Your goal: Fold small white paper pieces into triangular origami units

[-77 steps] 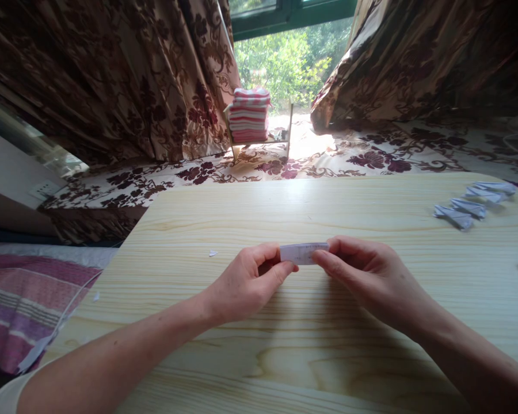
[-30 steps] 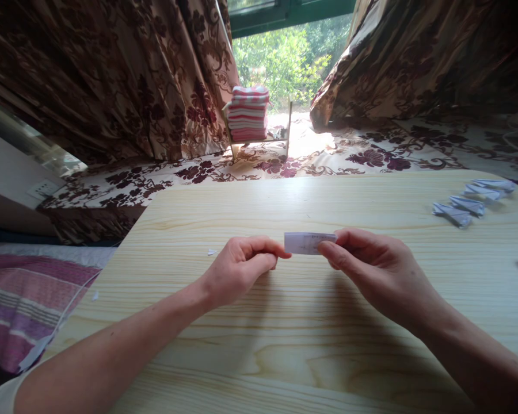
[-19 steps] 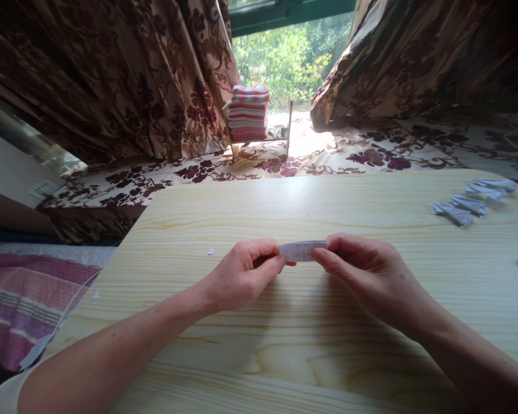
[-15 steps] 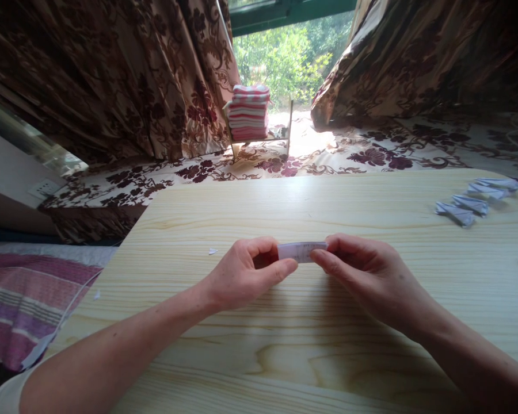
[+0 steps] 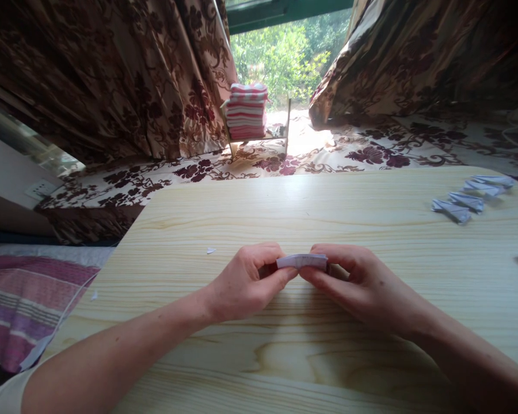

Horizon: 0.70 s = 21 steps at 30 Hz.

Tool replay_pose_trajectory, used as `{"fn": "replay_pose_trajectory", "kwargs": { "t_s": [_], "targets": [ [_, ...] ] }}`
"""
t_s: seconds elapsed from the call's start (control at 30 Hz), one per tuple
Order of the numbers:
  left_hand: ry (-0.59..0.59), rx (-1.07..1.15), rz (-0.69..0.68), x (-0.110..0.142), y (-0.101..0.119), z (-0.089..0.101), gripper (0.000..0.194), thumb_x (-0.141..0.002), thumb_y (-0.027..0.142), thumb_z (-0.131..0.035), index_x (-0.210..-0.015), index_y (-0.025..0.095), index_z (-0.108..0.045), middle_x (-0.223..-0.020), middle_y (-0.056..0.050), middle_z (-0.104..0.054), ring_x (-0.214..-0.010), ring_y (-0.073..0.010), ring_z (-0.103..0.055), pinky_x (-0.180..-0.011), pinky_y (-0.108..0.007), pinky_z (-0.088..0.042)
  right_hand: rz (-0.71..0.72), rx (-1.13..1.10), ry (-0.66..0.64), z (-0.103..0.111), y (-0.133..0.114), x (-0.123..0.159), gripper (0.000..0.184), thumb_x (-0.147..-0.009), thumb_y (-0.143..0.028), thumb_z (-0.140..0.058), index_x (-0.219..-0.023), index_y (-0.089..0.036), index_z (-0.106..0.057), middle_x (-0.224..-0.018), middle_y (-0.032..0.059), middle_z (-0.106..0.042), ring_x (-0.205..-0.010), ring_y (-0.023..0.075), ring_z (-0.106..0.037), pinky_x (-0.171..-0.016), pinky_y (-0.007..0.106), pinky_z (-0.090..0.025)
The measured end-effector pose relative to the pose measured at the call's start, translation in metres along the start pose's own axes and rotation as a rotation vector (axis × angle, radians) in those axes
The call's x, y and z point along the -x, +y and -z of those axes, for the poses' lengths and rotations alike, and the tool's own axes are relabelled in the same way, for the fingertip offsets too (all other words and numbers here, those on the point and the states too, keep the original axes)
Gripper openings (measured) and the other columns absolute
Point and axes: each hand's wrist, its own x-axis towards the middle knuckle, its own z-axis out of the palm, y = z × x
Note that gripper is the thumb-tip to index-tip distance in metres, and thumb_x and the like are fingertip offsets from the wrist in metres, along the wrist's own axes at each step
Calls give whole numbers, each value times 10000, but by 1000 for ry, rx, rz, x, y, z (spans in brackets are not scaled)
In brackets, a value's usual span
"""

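Note:
A small folded strip of white paper (image 5: 302,261) is held low over the light wooden table (image 5: 285,213), near its front middle. My left hand (image 5: 248,284) pinches the strip's left end between thumb and forefinger. My right hand (image 5: 358,284) pinches its right end the same way, thumb tip close to the left thumb. Both hands rest on the tabletop, fingers curled. The strip lies nearly flat, edge toward me.
Several folded paper pieces (image 5: 468,198) lie in a row at the table's far right. A tiny paper scrap (image 5: 210,250) sits left of my hands. Behind the table are floral curtains, a flowered cloth, a striped stack of cloth (image 5: 246,112) and a striped blanket (image 5: 21,299).
Both hands have lowered toward the table and drawn closer together, tipping the paper strip flatter. A second ago the left hand had briefly let go, then took the left end again.

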Motion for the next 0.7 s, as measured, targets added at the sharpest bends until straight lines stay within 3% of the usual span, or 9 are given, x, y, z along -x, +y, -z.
{"fn": "replay_pose_trajectory", "kwargs": {
  "t_s": [0.2, 0.3, 0.4, 0.47, 0.53, 0.7],
  "targets": [
    [20, 79, 120, -2, 2, 3, 266, -818, 265, -542, -585, 145, -496, -557, 35, -356, -522, -79, -324, -461, -230, -240, 25, 34, 64, 11, 0, 1, 257, -842, -313, -534, -635, -178, -603, -555, -18, -495, -538, 115, -428, -480, 241, -343],
    [66, 91, 150, -2, 2, 5, 295, -799, 262, -556, -546, 156, -448, -539, 43, -327, -498, -70, -301, -444, -227, -211, 27, 43, 224, 19, 3, 0, 230, -829, -345, -583, -662, -195, -636, -618, 3, -596, -585, 136, -514, -542, 253, -410],
    [76, 66, 150, -1, 3, 5, 293, -793, 252, -559, -539, 154, -449, -537, 41, -352, -494, -68, -319, -445, -224, -222, 16, 37, 358, 20, 4, -1, 179, -826, -380, -605, -816, -215, -673, -744, 22, -663, -676, 160, -583, -618, 265, -461],
    [46, 51, 146, 1, 4, 3, 279, -800, 255, -556, -555, 149, -474, -542, 39, -366, -511, -73, -336, -456, -223, -238, 47, 42, 267, 16, 3, -2, 196, -835, -386, -593, -881, -213, -672, -748, 23, -660, -670, 159, -585, -589, 257, -459],
    [17, 35, 143, 2, 5, 0, 277, -809, 259, -551, -565, 147, -483, -541, 42, -364, -519, -75, -339, -461, -223, -243, 94, 34, 152, 11, 1, -1, 203, -867, -356, -550, -820, -197, -667, -716, 27, -655, -657, 153, -577, -581, 255, -447],
    [43, -28, 72, 0, 6, -1, 230, -840, 231, -516, -656, 122, -601, -605, 12, -501, -568, -89, -432, -518, -224, -331, 123, 55, 106, 5, -4, 1, 221, -886, -300, -524, -740, -184, -642, -688, 27, -656, -639, 145, -560, -591, 260, -433]
  ]
}}
